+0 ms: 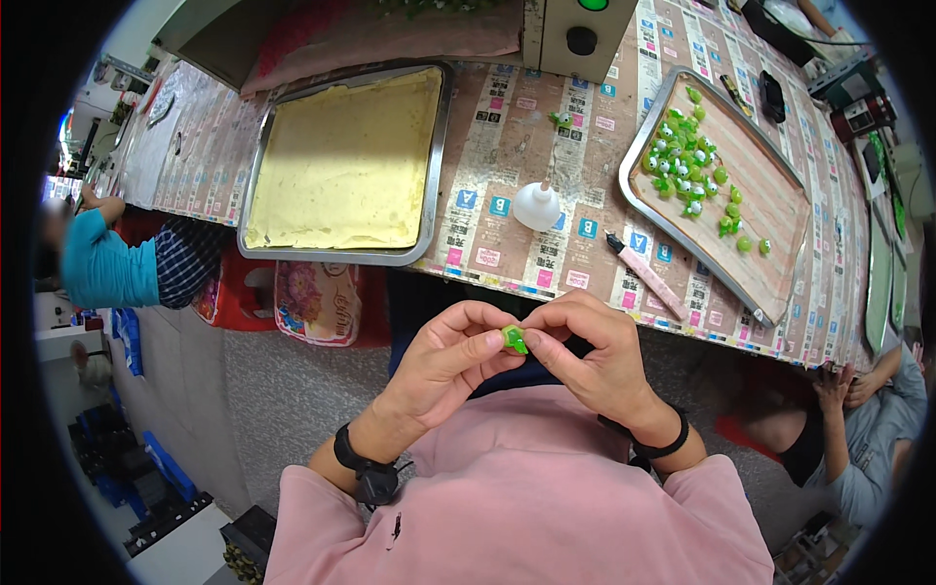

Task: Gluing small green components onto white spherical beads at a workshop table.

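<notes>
Just off the worktop's [487, 249] near edge: small green piece [514, 338], one, pinched in the fingertips of the left hand [453, 353] and right hand [597, 349]. On top, left to right: yellow-lined metal tray [439, 146]; white squeeze bottle [536, 207]; pink-handled tool [651, 280]; tray [770, 200] bearing green-and-white pieces [690, 164].

The left hand [444, 359] and right hand [603, 359] pinch a small green piece [515, 339] between them. A white bottle [536, 207] stands on the counter [595, 146].
</notes>
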### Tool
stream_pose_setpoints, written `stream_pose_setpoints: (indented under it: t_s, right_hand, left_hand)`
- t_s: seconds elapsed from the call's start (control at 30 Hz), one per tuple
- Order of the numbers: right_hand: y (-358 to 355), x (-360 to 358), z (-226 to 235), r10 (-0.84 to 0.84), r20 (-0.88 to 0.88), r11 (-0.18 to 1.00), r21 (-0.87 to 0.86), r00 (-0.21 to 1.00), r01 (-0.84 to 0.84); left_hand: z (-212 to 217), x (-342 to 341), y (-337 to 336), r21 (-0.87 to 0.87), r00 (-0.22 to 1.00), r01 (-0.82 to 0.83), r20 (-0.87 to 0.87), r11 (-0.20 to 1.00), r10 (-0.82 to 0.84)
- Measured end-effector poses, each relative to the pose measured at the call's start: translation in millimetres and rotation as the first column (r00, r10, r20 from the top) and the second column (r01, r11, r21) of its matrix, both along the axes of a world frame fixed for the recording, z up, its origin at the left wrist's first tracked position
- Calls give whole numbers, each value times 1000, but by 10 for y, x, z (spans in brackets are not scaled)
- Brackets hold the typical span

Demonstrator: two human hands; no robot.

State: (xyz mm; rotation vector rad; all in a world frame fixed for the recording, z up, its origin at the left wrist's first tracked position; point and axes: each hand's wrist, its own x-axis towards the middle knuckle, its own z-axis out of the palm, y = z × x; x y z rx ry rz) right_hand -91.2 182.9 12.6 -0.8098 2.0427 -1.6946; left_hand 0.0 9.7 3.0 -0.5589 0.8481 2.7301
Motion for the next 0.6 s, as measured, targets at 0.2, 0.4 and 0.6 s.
stream_pose_setpoints:
  t_s: [0.2,0.4,0.6]
  right_hand:
    - [7,-16,19,3,-3,999,34,1000,-3]
    - [-20,-1,13,-5,-66,999,44,998,8]
    - [-26,0,1,11,-90,999,37,996,-8]
  left_hand:
    - [16,-12,-9,-19,999,29,26,999,-28]
    - [13,-2,-4,-38,999,37,27,999,-36]
    - [-27,14,-12,-51,999,41,6,998,-40]
